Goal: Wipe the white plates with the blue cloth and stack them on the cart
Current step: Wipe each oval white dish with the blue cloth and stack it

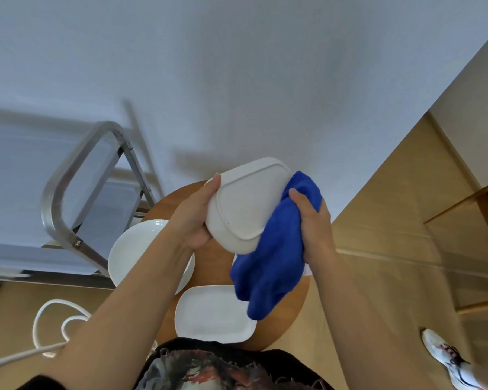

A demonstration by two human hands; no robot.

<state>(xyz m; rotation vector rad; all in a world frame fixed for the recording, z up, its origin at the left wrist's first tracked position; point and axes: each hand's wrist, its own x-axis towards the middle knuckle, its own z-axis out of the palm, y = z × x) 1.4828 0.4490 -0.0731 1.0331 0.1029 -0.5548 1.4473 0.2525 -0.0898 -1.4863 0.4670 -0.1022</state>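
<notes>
Item 1, held plate (245, 204): white, rounded-rectangular, raised above the table (290, 311) with its underside turned toward you. Your left hand (197, 218) grips its left edge, thumb along the rim and fingers curled beneath.

Item 2, cloth (271, 266): blue, bunched. Your right hand (313, 229) clutches it and holds it against the plate's right edge; the loose end hangs down over the table.

Item 3, round plate (135, 249): white, on the table's left side, partly hidden by your left forearm.

Item 4, oblong plate (212, 313): white, on the near side of the table, just below the hanging cloth. Whether either resting plate has been wiped cannot be told.

Item 5, cart (76, 175): metal frame, to the left, beside the table. No plate can be made out on it from this angle, though its shelves are only partly visible.

Step in hand: wiping, apparently the back and edge of the held plate; stacking seems not yet begun.

Next move calls for: run the cloth round the remaining surfaces, turning the plate with your left hand, then carry it left and set it flat on the cart. Keep a firm hold; a glazed plate gripped by one edge may slip.
</notes>
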